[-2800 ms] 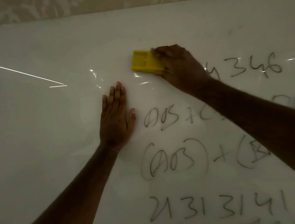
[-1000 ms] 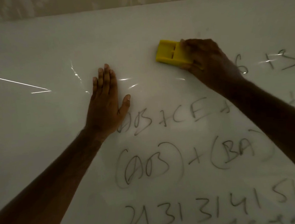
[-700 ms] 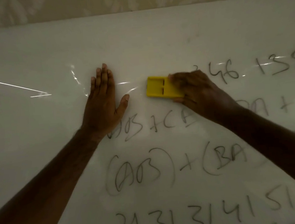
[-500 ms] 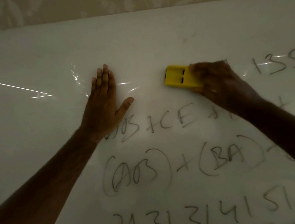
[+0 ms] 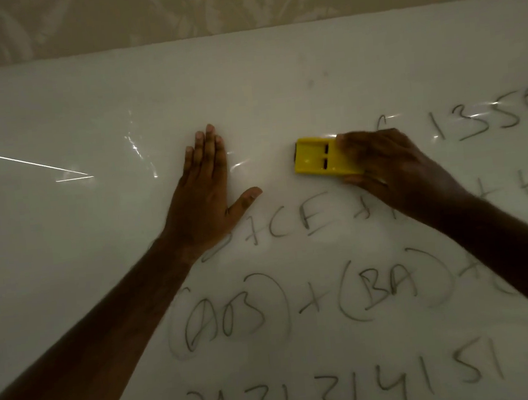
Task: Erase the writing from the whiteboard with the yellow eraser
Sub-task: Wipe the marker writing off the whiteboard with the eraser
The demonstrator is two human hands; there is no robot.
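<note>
We see a whiteboard (image 5: 70, 264) filling most of the view, with patterned beige wallpaper (image 5: 239, 4) above its top edge. A thin bright streak of reflected light (image 5: 26, 163) crosses the board near its left edge, and small glints sit just left of the left hand.

Our left hand (image 5: 205, 198) lies flat and open on the board, fingers together pointing at the top edge, thumb spread to the right. Its wrist covers the start of a faint handwritten line (image 5: 296, 222) reading roughly "+CE+".

Our right hand (image 5: 394, 172) grips the yellow eraser (image 5: 319, 158), fingers over its right end, pressing it on the board. The eraser lies lengthwise, well right of the left hand, about midway across the board and nearer the top edge than the bottom. The right hand and forearm hide part of the writing behind them.

Writing left: "1355" (image 5: 479, 117) right of the eraser toward the right edge, a "(AB)+(BA)" row (image 5: 313, 300) lower, and a digit row (image 5: 352, 390) along the bottom edge. The board left of the eraser is clean.

Against half a second ago, the eraser sits about the same distance from the left hand; the left hand stays planted. The view has shifted a little, showing more wallpaper.

No containers in view.
</note>
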